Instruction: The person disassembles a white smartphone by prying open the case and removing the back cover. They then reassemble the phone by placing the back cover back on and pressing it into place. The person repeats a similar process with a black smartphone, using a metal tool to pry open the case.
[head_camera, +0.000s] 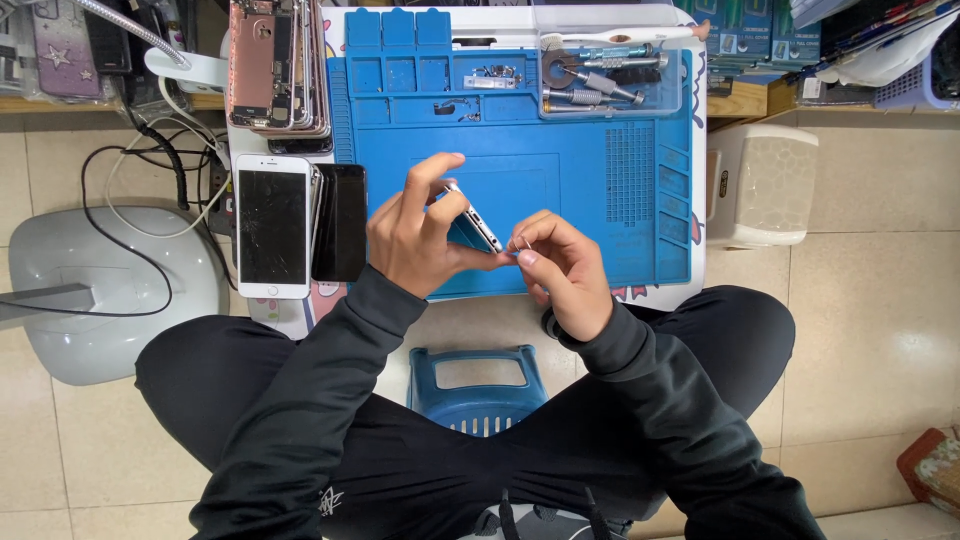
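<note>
Over a blue repair mat (620, 240) on a low table, the left hand (415, 240) gripped a phone (472, 226) edge-up while the right hand (560, 265) pinched a thin pin (521, 243) against its side. Seemingly the side-slot step was in hand; the next move called for a steady, straight push. Cracked phones (272, 225) lay left.

Slim phone (472, 222) held on edge, tilted, above blue mat (620, 170).

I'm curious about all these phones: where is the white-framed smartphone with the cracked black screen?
The white-framed smartphone lies face up at the left edge of the blue work mat, beside a black phone, just left of the left hand.
</note>
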